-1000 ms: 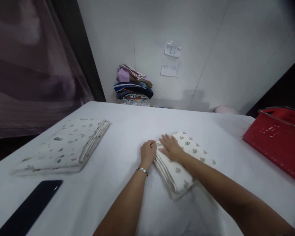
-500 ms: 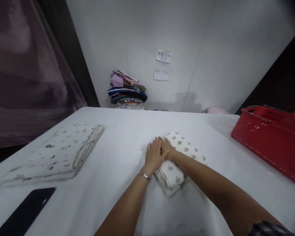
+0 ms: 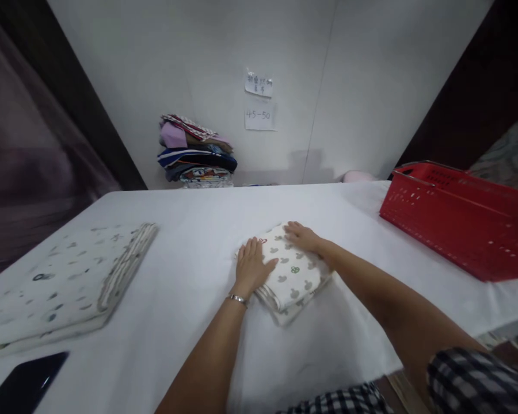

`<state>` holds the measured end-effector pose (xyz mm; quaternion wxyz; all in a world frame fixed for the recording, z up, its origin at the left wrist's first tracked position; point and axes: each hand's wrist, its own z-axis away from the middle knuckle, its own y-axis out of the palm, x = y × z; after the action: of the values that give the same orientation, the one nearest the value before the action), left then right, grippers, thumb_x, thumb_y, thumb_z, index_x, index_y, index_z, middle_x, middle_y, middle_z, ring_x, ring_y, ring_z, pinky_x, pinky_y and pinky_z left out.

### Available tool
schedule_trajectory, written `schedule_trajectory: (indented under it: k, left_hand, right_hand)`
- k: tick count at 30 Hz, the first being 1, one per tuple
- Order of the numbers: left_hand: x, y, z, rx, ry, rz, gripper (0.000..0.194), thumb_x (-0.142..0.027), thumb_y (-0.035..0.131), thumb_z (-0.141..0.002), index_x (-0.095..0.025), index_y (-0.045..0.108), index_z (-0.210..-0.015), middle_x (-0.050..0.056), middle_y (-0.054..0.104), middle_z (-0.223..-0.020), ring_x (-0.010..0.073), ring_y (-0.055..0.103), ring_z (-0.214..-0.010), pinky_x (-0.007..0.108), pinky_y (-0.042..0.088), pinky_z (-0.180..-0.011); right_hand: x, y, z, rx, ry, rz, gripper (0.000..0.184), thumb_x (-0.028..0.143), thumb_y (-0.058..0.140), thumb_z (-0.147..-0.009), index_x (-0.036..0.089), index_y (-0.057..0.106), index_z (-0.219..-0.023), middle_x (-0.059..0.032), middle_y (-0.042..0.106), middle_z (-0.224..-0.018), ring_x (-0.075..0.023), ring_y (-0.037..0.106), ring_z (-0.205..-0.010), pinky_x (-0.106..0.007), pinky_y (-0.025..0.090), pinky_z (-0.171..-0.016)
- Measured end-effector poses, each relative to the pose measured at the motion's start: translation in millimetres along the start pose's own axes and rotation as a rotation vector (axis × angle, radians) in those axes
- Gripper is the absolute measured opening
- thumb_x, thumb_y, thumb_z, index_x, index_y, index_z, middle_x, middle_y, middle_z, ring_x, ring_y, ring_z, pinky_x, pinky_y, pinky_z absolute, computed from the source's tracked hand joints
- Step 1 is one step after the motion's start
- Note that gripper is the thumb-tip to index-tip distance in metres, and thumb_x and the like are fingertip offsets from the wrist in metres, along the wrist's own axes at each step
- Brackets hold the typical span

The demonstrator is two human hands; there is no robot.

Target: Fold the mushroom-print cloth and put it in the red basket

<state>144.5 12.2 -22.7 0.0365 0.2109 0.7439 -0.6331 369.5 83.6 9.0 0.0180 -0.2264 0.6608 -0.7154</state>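
A folded white cloth [image 3: 290, 276] with grey mushroom-like prints and a few coloured ones lies near the middle of the table. My left hand [image 3: 252, 267], with a silver bracelet at the wrist, rests flat on its left side, fingers stretched out. On its far right part lies my right hand [image 3: 303, 236], palm down and open. Layered folds show at the cloth's near left edge. Further left is a larger folded white cloth [image 3: 75, 276] with small dark and green prints, apart from both hands.
The white table [image 3: 190, 345] carries a dark phone-like slab [image 3: 28, 382] at the near left and a red plastic basket [image 3: 453, 221] at the right. Behind the table a pile of folded fabrics [image 3: 196, 152] stands against the wall, beside two paper notes [image 3: 259, 112].
My hands were close together on the cloth; now they are apart, the right one moved right. The cloth's right part is now folded over into a compact bundle. The view has shifted right.
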Motion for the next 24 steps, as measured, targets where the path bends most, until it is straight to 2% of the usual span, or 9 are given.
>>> schedule_trajectory:
  k: [4,6,9,12,14,16,19,21,24]
  left_hand:
    - [-1,-3.0,-1,-0.004,-0.007,0.020,0.073,-0.058,0.043,-0.083,-0.013,0.036,-0.140,0.017,0.031,-0.149,0.0281,0.023,-0.139,0.047,0.014,-0.114]
    - [-1,-4.4,-1,0.006,-0.006,0.016,0.073,-0.058,0.043,-0.083,-0.013,0.035,-0.140,0.017,0.030,-0.149,0.0281,0.022,-0.139,0.047,0.014,-0.114]
    - [-1,-4.1,-1,0.014,-0.002,0.004,0.073,-0.058,0.041,-0.084,-0.013,0.035,-0.141,0.015,0.030,-0.149,0.0274,0.022,-0.140,0.046,0.013,-0.114]
    - [0,-1.4,0,0.004,-0.009,-0.016,0.073,-0.059,0.039,-0.085,-0.012,0.034,-0.141,0.015,0.029,-0.150,0.0263,0.022,-0.140,0.045,0.012,-0.114]
    - [-1,-0.8,-1,0.003,-0.019,-0.023,0.074,-0.059,0.039,-0.085,-0.012,0.034,-0.141,0.014,0.029,-0.150,0.0255,0.021,-0.140,0.044,0.011,-0.115]
    - [-1,-3.9,-4,0.014,-0.032,-0.010,0.072,-0.058,0.040,-0.085,-0.014,0.035,-0.141,0.013,0.028,-0.150,0.0250,0.020,-0.140,0.044,0.011,-0.114]
    - [-5,-17.4,-6,0.057,-0.073,0.062,0.062,-0.055,0.041,-0.086,-0.021,0.041,-0.137,0.010,0.031,-0.150,0.0252,0.023,-0.140,0.047,0.016,-0.113]
    - [-12,-29.4,2,0.053,-0.090,0.136,0.054,-0.053,0.038,-0.088,-0.025,0.045,-0.134,0.008,0.034,-0.148,0.0249,0.026,-0.139,0.047,0.020,-0.111]
    - [-31,-40.0,35,-0.018,0.005,0.202,0.054,-0.054,0.037,-0.089,-0.026,0.045,-0.134,0.007,0.035,-0.148,0.0234,0.026,-0.138,0.046,0.018,-0.113]
  right_hand:
    - [-24,-17,32,-0.090,0.035,-0.114,0.059,0.055,0.033,-0.093,0.024,0.038,-0.142,-0.0058,0.030,-0.150,-0.0262,0.022,-0.139,-0.046,0.024,-0.111]
    - [-36,-15,58,-0.075,0.056,-0.098,0.060,0.057,0.036,-0.091,0.025,0.040,-0.141,-0.0055,0.032,-0.149,-0.0274,0.023,-0.139,-0.046,0.023,-0.112]
    - [-44,-1,88,-0.039,0.114,-0.132,0.059,0.058,0.038,-0.090,0.029,0.039,-0.141,-0.0018,0.031,-0.150,-0.0256,0.030,-0.136,-0.042,0.027,-0.111]
    - [-44,9,96,-0.048,0.175,-0.225,0.058,0.058,0.041,-0.088,0.033,0.038,-0.141,0.0021,0.028,-0.151,-0.0241,0.033,-0.135,-0.041,0.027,-0.111]
    - [-43,6,93,-0.061,0.196,-0.321,0.057,0.056,0.047,-0.086,0.032,0.044,-0.137,0.0012,0.032,-0.149,-0.0246,0.033,-0.135,-0.042,0.025,-0.112]
    - [-46,-2,92,-0.085,0.208,-0.426,0.054,0.055,0.045,-0.087,0.028,0.049,-0.134,-0.0012,0.038,-0.146,-0.0234,0.037,-0.133,-0.042,0.027,-0.111]
    - [-58,-13,102,-0.246,0.234,-0.603,0.053,0.053,0.037,-0.091,0.024,0.049,-0.134,-0.0042,0.044,-0.142,-0.0217,0.043,-0.129,-0.041,0.038,-0.104]
    - [-68,-12,118,-0.353,0.229,-0.698,0.053,0.050,0.042,-0.089,0.022,0.050,-0.133,-0.0065,0.049,-0.138,-0.0224,0.047,-0.125,-0.041,0.043,-0.100]
    - [-78,3,146,-0.353,0.171,-0.671,0.053,0.041,0.055,-0.081,0.020,0.053,-0.130,-0.0078,0.054,-0.133,-0.0237,0.050,-0.122,-0.043,0.040,-0.101]
